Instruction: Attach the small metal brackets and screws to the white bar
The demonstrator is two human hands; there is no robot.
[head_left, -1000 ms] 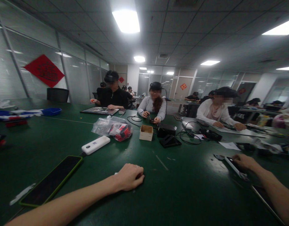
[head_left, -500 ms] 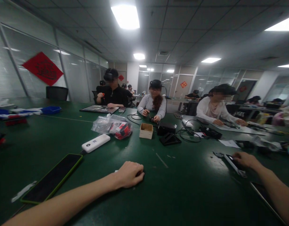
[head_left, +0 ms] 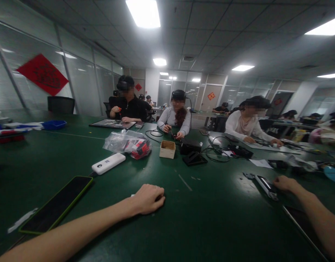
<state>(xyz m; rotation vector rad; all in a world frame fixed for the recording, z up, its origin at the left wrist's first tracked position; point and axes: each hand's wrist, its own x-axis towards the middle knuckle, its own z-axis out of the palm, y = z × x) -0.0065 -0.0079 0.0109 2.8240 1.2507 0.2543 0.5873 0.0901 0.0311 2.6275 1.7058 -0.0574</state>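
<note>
My left hand (head_left: 150, 198) rests on the green table (head_left: 200, 222) in a loose fist, a ring on one finger. Nothing shows in its fingers. A small white scrap (head_left: 133, 195) lies by its wrist. On the right, my right hand (head_left: 285, 183) is down on the table with its fingers curled in. Its inside is hidden. Just left of it lies a slim white-and-black device (head_left: 266, 187). A small grey part (head_left: 248, 176) sits at that device's far end. Under my right forearm is a dark flat tablet-like thing (head_left: 301, 222) with a pale edge.
A phone in a green case (head_left: 58, 203) and a white power bank (head_left: 109, 163) lie on the left. Farther off are a clear bag of red-and-black parts (head_left: 137, 147), a small cardboard box (head_left: 167, 150) and black cables (head_left: 215, 156). Several people work across the table.
My right hand has drawn back from on top of the white-and-black device to beside it. My left hand stays put. The view has shifted slightly.
</note>
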